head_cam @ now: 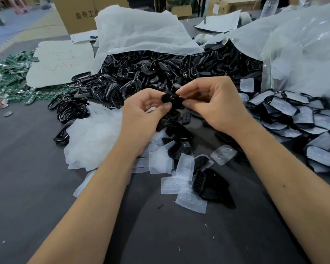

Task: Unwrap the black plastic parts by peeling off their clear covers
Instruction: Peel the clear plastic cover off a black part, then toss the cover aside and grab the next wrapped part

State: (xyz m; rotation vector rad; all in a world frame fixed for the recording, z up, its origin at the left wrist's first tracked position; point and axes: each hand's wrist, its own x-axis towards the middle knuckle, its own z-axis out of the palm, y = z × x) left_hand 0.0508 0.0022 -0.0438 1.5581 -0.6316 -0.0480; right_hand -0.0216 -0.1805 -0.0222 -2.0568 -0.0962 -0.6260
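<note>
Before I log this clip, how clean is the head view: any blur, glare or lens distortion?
Head view: even, soft light. The black part pinched between the left hand and right hand is smeared. Wide-angle bending at the edges. Mild sheen on the clear bag. Background cartons soft.

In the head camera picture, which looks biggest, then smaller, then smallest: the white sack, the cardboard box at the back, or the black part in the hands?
1. White sack
2. Cardboard box, though it is farther back and partly cut off, so unsure
3. Black part, held by both hands

1 head view, downward, close over table (36, 168)
</note>
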